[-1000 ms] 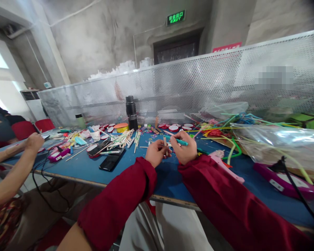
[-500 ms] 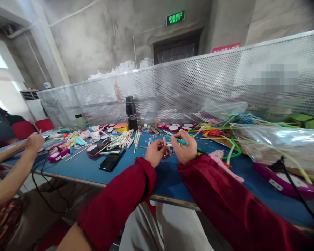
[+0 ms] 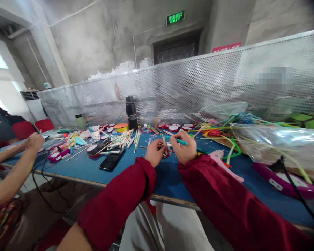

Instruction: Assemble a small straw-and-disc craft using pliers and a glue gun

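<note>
My left hand point(image 3: 155, 153) is closed, its fingers pinching a small flat wooden stick point(image 3: 164, 140) that stands nearly upright above the table. Close by on its right, my right hand point(image 3: 185, 148) grips a teal pen point(image 3: 182, 142) with its front end towards the stick. Whether the pen's tip touches the stick is too small to tell. Both forearms, in dark red sleeves, rest at the edge of the blue table point(image 3: 170, 184).
Left of my hands lie a black phone point(image 3: 111, 161) and a pile of printed sticks point(image 3: 124, 139). A black bottle point(image 3: 131, 113) stands behind. At right are a pink piece point(image 3: 226, 166), plastic bag point(image 3: 279, 143) and purple device point(image 3: 285, 183). A co-worker's hands point(image 3: 34, 142) are far left.
</note>
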A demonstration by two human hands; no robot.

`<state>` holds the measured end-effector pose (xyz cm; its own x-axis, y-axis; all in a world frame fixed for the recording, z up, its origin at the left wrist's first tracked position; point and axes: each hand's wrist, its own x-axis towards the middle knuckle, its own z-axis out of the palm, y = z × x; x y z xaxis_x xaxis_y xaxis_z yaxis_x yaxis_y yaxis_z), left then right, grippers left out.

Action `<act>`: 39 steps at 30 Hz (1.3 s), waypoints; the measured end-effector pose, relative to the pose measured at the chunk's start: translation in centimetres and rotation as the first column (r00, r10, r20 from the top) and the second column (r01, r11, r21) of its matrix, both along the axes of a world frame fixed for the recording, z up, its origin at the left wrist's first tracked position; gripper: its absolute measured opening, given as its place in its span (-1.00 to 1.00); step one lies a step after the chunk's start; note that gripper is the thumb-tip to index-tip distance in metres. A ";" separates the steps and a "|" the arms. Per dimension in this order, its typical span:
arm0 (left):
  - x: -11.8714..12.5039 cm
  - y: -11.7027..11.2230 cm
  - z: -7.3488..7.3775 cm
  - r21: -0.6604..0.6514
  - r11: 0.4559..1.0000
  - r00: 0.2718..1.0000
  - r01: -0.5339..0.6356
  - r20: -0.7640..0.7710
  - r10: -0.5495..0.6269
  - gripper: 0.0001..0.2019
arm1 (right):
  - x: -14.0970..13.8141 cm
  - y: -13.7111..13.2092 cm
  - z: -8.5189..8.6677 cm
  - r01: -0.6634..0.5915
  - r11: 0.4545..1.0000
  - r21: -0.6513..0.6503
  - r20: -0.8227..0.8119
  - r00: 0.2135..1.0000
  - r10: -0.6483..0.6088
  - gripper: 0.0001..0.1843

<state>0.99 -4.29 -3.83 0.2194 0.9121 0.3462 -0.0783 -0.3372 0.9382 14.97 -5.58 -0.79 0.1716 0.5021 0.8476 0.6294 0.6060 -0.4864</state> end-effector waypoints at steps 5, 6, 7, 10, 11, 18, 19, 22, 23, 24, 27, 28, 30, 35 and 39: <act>0.0 0.0 0.1 -0.011 1.000 1.000 -0.009 0.010 0.010 -0.81 | 0.0 0.2 -0.3 -0.015 1.000 0.006 0.000 1.000 0.015 -0.83; 0.0 -0.1 0.1 -0.012 1.000 1.000 -0.011 0.008 0.011 -0.81 | 0.0 0.2 -0.3 -0.014 1.000 0.001 0.000 1.000 0.014 -0.82; 0.0 -0.1 0.2 -0.013 1.000 1.000 -0.012 0.006 0.012 -0.81 | 0.0 0.2 -0.3 -0.012 1.000 -0.004 0.000 1.000 0.012 -0.82; 0.0 -0.1 0.2 -0.017 1.000 1.000 -0.009 -0.003 0.009 -0.80 | 0.0 0.1 -0.2 -0.003 1.000 -0.015 -0.005 1.000 0.003 -0.83; 0.0 -0.1 0.2 -0.017 1.000 1.000 -0.009 -0.005 0.008 -0.80 | 0.0 0.0 -0.1 -0.001 1.000 -0.015 -0.007 1.000 0.001 -0.83; 0.0 0.0 0.1 -0.012 1.000 1.000 -0.009 -0.003 0.009 -0.80 | 0.0 -0.1 0.0 -0.025 1.000 -0.015 -0.013 1.000 0.025 -0.83; 0.0 -0.1 0.1 -0.015 1.000 1.000 -0.010 0.000 0.010 -0.79 | -0.1 -0.1 -0.1 -0.036 0.999 -0.015 -0.018 0.999 0.036 -0.83; 0.1 -0.1 0.2 -0.019 1.000 1.000 -0.011 0.007 0.011 -0.76 | -0.2 0.0 -0.2 -0.065 0.998 -0.016 -0.028 0.997 0.065 -0.83; 0.1 -0.1 0.1 -0.017 1.000 1.000 -0.009 0.006 0.009 -0.76 | -0.2 0.0 -0.3 -0.075 0.997 -0.015 -0.029 0.997 0.074 -0.83; 0.0 -0.1 0.1 -0.014 1.000 1.000 -0.005 0.005 0.005 -0.76 | -0.3 0.0 -0.3 -0.085 0.996 -0.013 -0.028 0.996 0.084 -0.83; 0.0 0.0 0.0 -0.006 1.000 1.000 0.004 0.003 -0.004 -0.77 | -0.3 0.0 -0.3 -0.104 0.995 -0.010 -0.027 0.994 0.104 -0.84; 0.0 0.0 0.0 -0.006 1.000 1.000 0.004 0.002 -0.004 -0.78 | -0.3 -0.1 -0.3 -0.101 0.995 -0.012 -0.028 0.995 0.101 -0.84; 0.0 0.0 -0.1 -0.007 1.000 1.000 0.000 0.002 0.000 -0.79 | -0.3 -0.1 -0.2 -0.084 0.996 -0.017 -0.026 0.996 0.084 -0.84; 0.0 -0.1 0.1 -0.007 1.000 1.000 -0.015 0.001 0.015 -0.78 | -0.2 -0.1 -0.2 -0.033 0.999 -0.003 -0.013 0.999 0.033 -0.84; 0.0 -0.2 0.3 -0.020 0.999 1.000 -0.025 0.004 0.025 -0.74 | -0.2 -0.2 -0.1 -0.029 1.000 -0.003 -0.016 0.999 0.029 -0.83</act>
